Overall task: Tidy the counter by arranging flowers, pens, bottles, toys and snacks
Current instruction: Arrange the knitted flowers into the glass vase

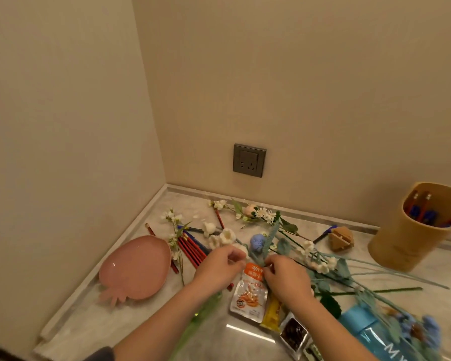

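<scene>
At the counter's (151, 332) near edge, a blue bottle (370, 334) lies on its side at right, beside a dark packet (293, 332) and a yellow packet (272, 313). Just beyond them, a person's two hands meet over an orange-and-white snack packet (249, 293). The left hand (219, 267) has its fingers curled, pinching a white flower (241, 249). The right hand (284, 277) is closed round a teal stem (267, 252) at the packet's top edge. A pink plate (134, 267) sits to the left, red pencils (190, 248) strewn just beside it. More flowers (261, 213) sprawl toward the wall, a blue flower (258, 243) among them. Farther right stand a wooden toy (340, 238) and a tan holder (412, 235) with pens. A socket (249, 160) is set in the wall behind.
</scene>
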`<state>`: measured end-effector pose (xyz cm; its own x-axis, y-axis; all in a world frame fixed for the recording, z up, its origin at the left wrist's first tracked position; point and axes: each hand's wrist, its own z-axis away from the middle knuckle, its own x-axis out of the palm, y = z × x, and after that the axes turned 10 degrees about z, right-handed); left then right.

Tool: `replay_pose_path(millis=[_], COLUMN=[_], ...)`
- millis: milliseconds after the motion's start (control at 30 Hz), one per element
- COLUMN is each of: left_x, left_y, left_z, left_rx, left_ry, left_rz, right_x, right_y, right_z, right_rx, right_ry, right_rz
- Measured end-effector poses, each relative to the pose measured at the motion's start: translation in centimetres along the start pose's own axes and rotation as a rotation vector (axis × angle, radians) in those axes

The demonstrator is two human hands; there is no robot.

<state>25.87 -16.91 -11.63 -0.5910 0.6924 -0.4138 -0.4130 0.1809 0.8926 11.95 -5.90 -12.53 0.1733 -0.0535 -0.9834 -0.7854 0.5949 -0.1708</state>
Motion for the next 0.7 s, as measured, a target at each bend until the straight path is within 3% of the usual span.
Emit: replay_pose_path(millis=[167,333,467,533,700], left_x=[0.0,-0.5,-0.2,0.2,0.9], left_y=[0.2,1.2,1.9,2.5,5.5], left_z=[-1.4,-2.8,-3.4,-3.3,-3.5], left_rx=[-0.019,0.024,-0.007,-0.006,-0.033], left_ry=[-0.073,-0.046,-0.023,-0.03,0.058], left_rz=[-0.067,-0.078,-0.096,0.029,0.685], right_x=[-0.1,-1.9,-3.9,-4.7,-5.7], right_y=[-0.3,-0.9,-1.0,-0.9,-1.0], right_z=[-1.3,-2.9,-3.0,-2.8,-1.3], right_rx=[0.013,-0.034,0.035,0.059,0.01], right_ry=[-0.073,-0.17,-0.206,-0.219,-0.235], right_rz=[-0.082,-0.428,-0.73,-0.875,-1.118])
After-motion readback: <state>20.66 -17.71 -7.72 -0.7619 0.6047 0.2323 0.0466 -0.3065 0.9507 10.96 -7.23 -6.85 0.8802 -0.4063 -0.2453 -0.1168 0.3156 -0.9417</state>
